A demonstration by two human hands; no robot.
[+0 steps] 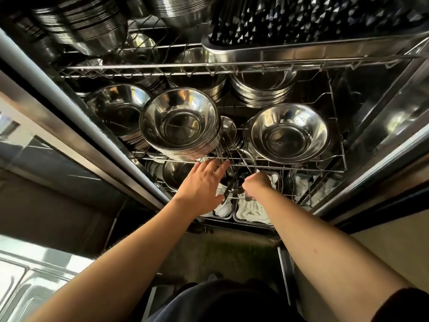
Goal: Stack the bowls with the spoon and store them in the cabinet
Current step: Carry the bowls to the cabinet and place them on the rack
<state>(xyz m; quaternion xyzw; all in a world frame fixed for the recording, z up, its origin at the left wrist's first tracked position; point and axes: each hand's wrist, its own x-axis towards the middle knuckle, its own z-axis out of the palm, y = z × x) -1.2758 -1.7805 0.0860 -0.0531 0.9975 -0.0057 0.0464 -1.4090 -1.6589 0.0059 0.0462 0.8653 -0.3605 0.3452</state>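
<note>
The small bowl [232, 180] with the dark spoon [232, 185] sits low in the cabinet [376, 145], at 6 o'clock from the big bowl stack [180, 123]. Left hand [202, 184] cups it, fingers spread. Right hand [257, 183] is curled; its grip is hidden. Storing looks almost done.

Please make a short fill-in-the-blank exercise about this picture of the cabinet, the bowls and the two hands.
1. The bowls in the cabinet are made of shiny ____.
2. They stand on shelves made of ____.
3. The left hand has its fingers spread ____ below the front rail.
4. The right hand is ____ like a fist.

Missing words: metal; wire; open; closed
</note>
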